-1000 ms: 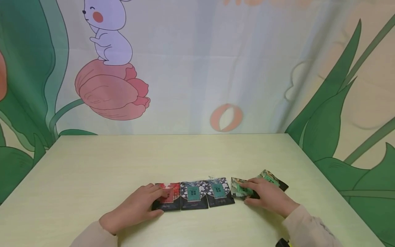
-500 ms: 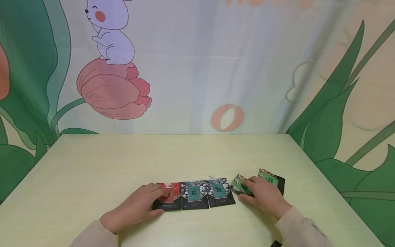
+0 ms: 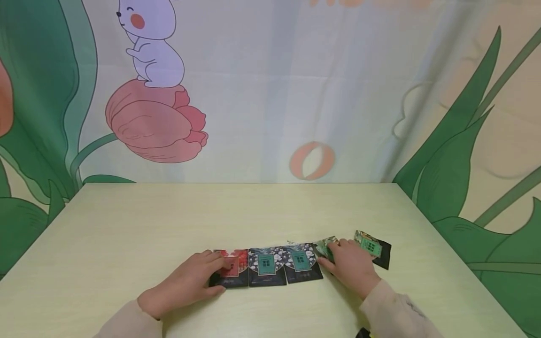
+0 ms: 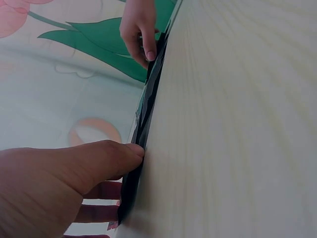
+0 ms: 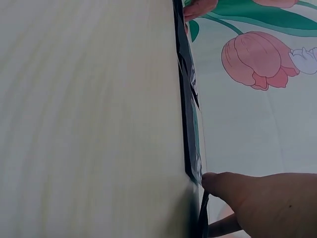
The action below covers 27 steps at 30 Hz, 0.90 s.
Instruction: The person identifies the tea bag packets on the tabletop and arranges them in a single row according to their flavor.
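Observation:
My left hand (image 3: 186,281) rests on a red and black sachet (image 3: 240,270) at the left end of a row, its fingers on the printed face. In the left wrist view its thumb (image 4: 131,151) touches the near edge. Two dark blue flowered sachets (image 3: 267,267) lie to the right of the red one, side by side and face up. At the row's right end my right hand (image 3: 352,265) pinches a green sachet (image 3: 325,245), partly hidden under the fingers and turned askew. Its left edge meets the second blue sachet. The right wrist view shows the thumb (image 5: 218,183) against it.
Another green and black sachet (image 3: 373,249) lies tilted just beyond the right hand. A small black and yellow object (image 3: 363,333) shows at the bottom edge near the right sleeve. Behind the pale wooden table (image 3: 169,216) hangs a printed curtain (image 3: 236,94).
My right hand has moved left with the green sachet, bringing it up to the blue ones and turning it. The other green sachet shifted slightly and is more exposed. The left hand stays put.

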Each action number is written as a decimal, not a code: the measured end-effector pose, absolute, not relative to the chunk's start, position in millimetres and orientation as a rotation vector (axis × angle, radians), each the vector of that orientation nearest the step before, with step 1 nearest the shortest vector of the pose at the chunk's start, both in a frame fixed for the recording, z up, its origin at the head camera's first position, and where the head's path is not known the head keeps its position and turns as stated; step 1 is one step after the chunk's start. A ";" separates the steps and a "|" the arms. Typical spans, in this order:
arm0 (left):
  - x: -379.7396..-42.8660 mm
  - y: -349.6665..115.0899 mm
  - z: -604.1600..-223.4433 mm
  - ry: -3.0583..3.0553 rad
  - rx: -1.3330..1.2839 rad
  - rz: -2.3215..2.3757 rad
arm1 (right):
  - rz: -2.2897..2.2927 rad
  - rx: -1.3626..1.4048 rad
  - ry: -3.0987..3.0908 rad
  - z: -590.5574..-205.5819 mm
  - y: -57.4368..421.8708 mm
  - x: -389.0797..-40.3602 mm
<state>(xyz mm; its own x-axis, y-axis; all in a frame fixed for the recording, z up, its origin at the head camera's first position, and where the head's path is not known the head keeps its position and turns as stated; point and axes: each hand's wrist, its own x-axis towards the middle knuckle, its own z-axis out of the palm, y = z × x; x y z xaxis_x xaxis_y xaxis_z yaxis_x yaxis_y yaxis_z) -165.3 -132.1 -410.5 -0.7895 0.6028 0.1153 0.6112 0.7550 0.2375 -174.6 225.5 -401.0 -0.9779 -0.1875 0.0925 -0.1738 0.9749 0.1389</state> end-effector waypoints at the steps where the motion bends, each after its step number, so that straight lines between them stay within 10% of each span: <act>1: -165.2 -132.2 -410.7 -2.913 -1.006 -0.410 | -0.205 0.274 -3.009 -401.7 224.4 -175.2; 27: -165.0 -130.9 -410.4 -2.923 -0.992 -0.421 | -0.249 0.114 -3.028 -401.5 209.6 -177.0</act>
